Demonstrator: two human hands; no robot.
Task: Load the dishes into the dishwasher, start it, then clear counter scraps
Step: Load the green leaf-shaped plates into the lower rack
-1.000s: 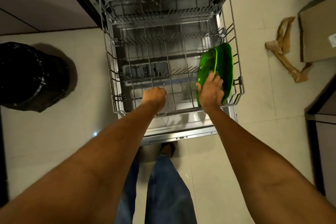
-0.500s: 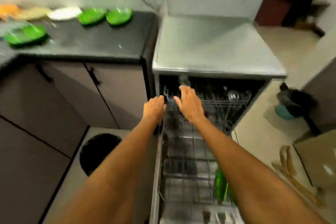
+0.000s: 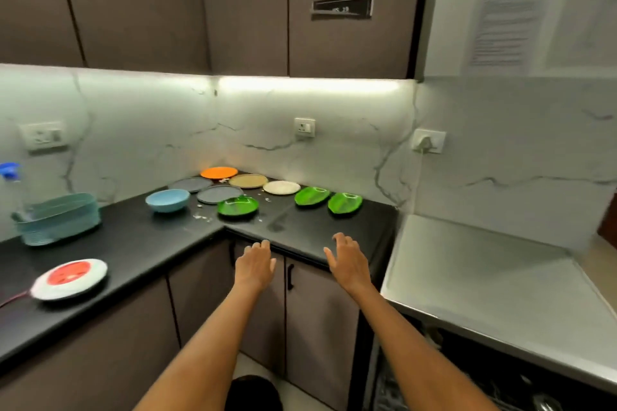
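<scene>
- Three glossy green leaf-shaped plates lie flat on the black matte counter [image 3: 300,230]: one green plate [image 3: 237,206] near the inner corner, a second green plate [image 3: 312,195] and a third green plate [image 3: 345,202] side by side toward the counter's right end
- Behind them, near the back wall, sit round flat plates: an orange plate [image 3: 219,172], a tan plate [image 3: 248,180], a white plate [image 3: 281,187] and two grey plates [image 3: 190,184] [image 3: 219,194], close together
- A smooth pale-blue bowl [image 3: 167,200] stands left of the grey plates; small whitish scraps [image 3: 202,216] speckle the counter in front of it
- The left hand [image 3: 254,266] hovers at the counter's front edge, fingers straight and together, holding nothing
- The right hand [image 3: 348,264] hovers over the same edge, fingers spread and slightly bent, holding nothing
- The dishwasher [image 3: 500,280], with a brushed-metal top, stands at the counter's right end; its dark opening shows below
- A ribbed teal basket [image 3: 58,218] and a round white-and-red device [image 3: 70,279] sit on the left stretch of counter
</scene>
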